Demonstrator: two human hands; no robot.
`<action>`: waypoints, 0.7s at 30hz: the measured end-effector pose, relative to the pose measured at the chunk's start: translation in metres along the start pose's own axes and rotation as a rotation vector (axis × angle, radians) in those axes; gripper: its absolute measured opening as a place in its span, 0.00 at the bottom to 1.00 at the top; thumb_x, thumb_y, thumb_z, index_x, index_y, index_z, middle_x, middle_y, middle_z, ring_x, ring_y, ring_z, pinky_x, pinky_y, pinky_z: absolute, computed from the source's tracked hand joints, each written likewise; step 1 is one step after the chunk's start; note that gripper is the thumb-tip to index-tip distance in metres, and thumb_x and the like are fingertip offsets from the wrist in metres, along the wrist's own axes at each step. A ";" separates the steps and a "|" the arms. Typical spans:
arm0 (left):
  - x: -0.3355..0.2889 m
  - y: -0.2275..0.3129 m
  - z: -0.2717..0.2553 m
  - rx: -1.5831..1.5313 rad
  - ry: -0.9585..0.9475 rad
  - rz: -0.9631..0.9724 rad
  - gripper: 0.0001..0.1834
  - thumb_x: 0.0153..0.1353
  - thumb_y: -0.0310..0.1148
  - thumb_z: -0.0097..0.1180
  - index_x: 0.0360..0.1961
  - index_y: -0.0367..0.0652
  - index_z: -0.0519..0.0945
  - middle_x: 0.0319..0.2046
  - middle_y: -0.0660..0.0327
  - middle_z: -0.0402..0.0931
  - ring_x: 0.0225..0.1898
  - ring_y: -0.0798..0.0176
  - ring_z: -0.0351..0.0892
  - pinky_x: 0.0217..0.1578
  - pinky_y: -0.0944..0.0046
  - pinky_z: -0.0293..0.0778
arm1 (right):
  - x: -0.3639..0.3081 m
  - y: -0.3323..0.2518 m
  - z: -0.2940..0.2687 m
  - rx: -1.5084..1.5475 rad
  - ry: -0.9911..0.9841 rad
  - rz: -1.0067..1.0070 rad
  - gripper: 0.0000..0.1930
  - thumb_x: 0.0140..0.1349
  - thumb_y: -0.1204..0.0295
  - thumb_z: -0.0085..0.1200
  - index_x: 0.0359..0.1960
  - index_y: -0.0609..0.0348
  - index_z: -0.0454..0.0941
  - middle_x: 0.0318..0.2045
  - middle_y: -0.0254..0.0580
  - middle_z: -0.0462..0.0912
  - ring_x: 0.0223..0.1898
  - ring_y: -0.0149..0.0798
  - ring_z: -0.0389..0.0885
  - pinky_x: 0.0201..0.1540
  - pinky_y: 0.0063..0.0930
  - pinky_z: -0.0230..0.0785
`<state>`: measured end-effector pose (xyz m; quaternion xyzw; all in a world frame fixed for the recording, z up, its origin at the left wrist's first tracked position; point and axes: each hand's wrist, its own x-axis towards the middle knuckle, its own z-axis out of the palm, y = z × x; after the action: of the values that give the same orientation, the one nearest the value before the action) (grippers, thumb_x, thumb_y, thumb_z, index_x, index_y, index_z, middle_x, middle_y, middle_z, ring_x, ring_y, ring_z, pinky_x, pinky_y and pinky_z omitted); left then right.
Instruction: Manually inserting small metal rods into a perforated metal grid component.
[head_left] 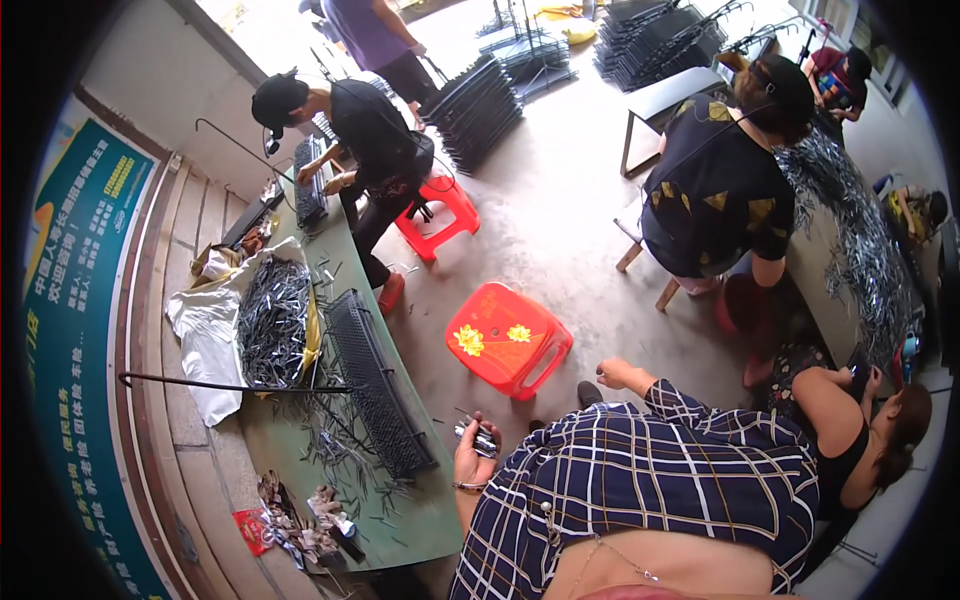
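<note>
My left hand (472,462) is beside the near end of a green table (400,535), its fingers closed around a bundle of small dark metal strips (481,438). My right hand (618,373) hangs over the floor, right of a red plastic stool (508,335) with yellow flowers on its seat. Its fingers are curled in, and whether anything is in them I cannot make out. On the table stands a long black wire rack (375,390), close to my left hand. Loose metal strips lie around it.
A white sack (205,325) holds a heap of metal strips (275,320). A black hooked rod (240,386) juts across the table. Cloth gloves (300,525) lie at the near left. Several people work nearby, one at the table's far end. Black racks (475,115) are stacked behind.
</note>
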<state>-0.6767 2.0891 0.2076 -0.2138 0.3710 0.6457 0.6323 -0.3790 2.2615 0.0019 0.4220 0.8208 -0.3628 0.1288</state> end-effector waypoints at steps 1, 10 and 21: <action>0.001 -0.001 0.001 0.008 0.001 -0.007 0.07 0.60 0.29 0.52 0.39 0.41 0.77 0.29 0.60 0.76 0.33 0.64 0.76 0.38 0.62 0.78 | -0.002 0.004 0.002 0.006 -0.006 0.013 0.15 0.52 0.63 0.51 0.35 0.60 0.80 0.31 0.56 0.80 0.36 0.55 0.78 0.41 0.44 0.72; 0.010 -0.012 0.005 0.037 -0.003 -0.025 0.07 0.61 0.29 0.51 0.40 0.41 0.76 0.30 0.60 0.77 0.33 0.65 0.77 0.37 0.62 0.78 | -0.015 0.019 -0.002 0.034 -0.068 0.119 0.15 0.53 0.63 0.51 0.39 0.58 0.79 0.35 0.54 0.80 0.40 0.54 0.78 0.43 0.43 0.71; 0.011 -0.023 0.008 0.037 -0.050 -0.045 0.07 0.61 0.27 0.50 0.38 0.38 0.76 0.34 0.61 0.76 0.36 0.64 0.75 0.40 0.61 0.77 | -0.028 0.026 -0.014 0.105 -0.049 0.136 0.14 0.53 0.65 0.50 0.36 0.59 0.80 0.34 0.54 0.80 0.39 0.55 0.78 0.42 0.44 0.71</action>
<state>-0.6536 2.1002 0.1998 -0.1941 0.3619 0.6295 0.6596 -0.3404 2.2646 0.0136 0.4741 0.7666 -0.4059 0.1510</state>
